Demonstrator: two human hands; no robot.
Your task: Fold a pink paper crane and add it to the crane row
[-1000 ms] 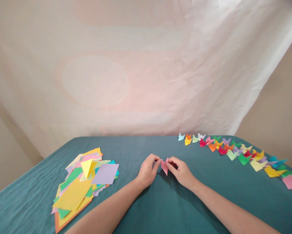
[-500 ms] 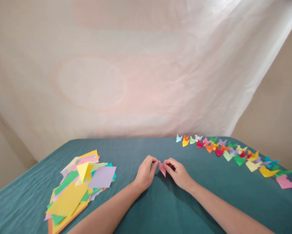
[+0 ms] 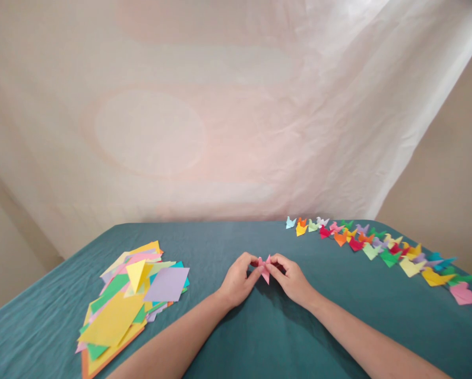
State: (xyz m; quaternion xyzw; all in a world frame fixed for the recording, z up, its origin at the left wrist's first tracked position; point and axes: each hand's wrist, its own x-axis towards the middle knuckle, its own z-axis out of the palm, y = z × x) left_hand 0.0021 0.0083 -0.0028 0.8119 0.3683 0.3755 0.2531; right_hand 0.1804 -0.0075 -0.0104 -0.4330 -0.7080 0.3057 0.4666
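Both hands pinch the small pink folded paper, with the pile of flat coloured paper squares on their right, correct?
No: the head view shows the pile of flat coloured paper squares on their left. The left hand and right hand do pinch the small pink folded paper.

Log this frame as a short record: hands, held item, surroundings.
left: left hand pinches pink folded paper, its left end
right: right hand pinches the same piece, right end
surface: teal cloth
left side: loose pile of coloured sheets
right side: row of small folded figures, many colours
behind: pale draped sheet
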